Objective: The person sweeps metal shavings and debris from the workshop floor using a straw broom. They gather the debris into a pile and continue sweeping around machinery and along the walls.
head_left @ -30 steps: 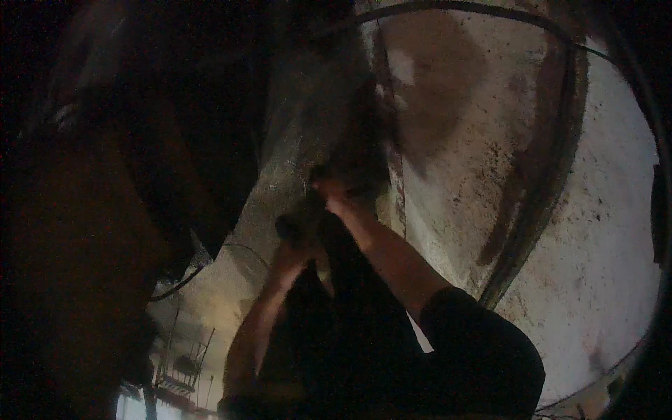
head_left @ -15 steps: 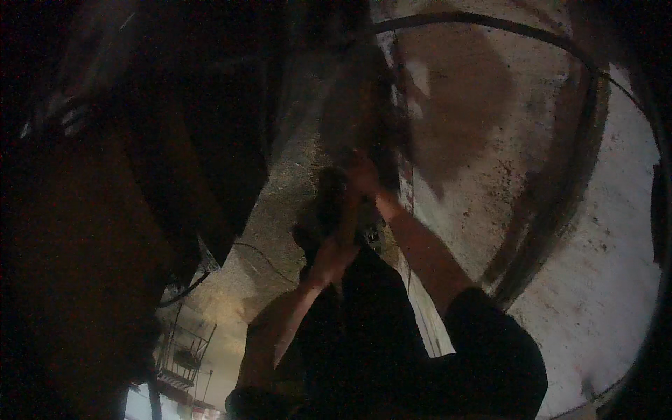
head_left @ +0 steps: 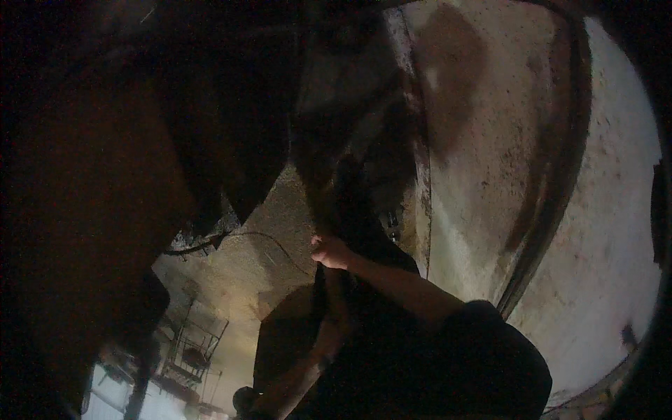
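My right hand [head_left: 330,253] is closed in a fist in front of my dark clothing, around the upper part of a long brownish shaft [head_left: 335,288]. Below it, in deep shade, my left hand [head_left: 337,330] is wrapped round the same shaft, its fingers only dimly visible. Darkness hides the ends of the shaft, so what kind of tool it is I cannot tell.
A pale, stained curved wall [head_left: 476,161] with a dark band rises on the right. Large dark brown shapes [head_left: 91,210] fill the left. A thin cable [head_left: 269,238] crosses the rough floor [head_left: 273,203]. A metal rack [head_left: 189,353] stands at lower left.
Both hands have come down and nearer to my body with the shaft, the right hand also a little leftward. The view has shifted, with the dark overhead hose now mostly out of the picture.
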Demonstrator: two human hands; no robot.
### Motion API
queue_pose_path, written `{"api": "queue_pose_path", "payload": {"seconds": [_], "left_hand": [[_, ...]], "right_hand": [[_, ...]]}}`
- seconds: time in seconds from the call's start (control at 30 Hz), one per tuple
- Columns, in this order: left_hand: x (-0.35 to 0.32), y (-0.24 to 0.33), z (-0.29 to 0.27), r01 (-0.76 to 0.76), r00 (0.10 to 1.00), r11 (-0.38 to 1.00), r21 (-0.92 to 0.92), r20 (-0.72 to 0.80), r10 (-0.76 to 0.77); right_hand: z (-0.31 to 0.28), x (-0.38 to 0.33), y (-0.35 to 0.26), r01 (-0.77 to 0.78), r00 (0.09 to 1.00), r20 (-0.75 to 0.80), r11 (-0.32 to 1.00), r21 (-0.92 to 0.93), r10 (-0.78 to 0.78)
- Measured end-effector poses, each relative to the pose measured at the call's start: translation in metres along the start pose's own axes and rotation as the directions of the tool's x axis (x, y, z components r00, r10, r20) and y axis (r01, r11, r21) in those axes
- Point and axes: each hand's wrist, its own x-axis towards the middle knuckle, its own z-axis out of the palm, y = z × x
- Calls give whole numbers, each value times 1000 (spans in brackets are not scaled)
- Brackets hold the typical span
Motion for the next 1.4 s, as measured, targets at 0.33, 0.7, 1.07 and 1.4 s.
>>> {"api": "queue_pose_path", "payload": {"seconds": [0.33, 0.7, 1.07, 1.4], "left_hand": [[82, -1, -26, -18, 997, 996, -88, 67, 23], [-56, -97, -28, 100, 991, 995, -24, -82, -102], [-4, -119, -49, -103, 963, 993, 63, -245, 115], [13, -117, -51, -69, 990, 992, -108, -132, 54]], "right_hand": [[-50, 31, 62, -511, 831, 2, 762, 398, 556], [77, -56, -44, -6, 931, -290, 804, 595, 221], [142, -41, 51, -239, 971, 113, 851, 468, 211], [91, -27, 68, 15, 919, -380, 956, 294, 103]]}}
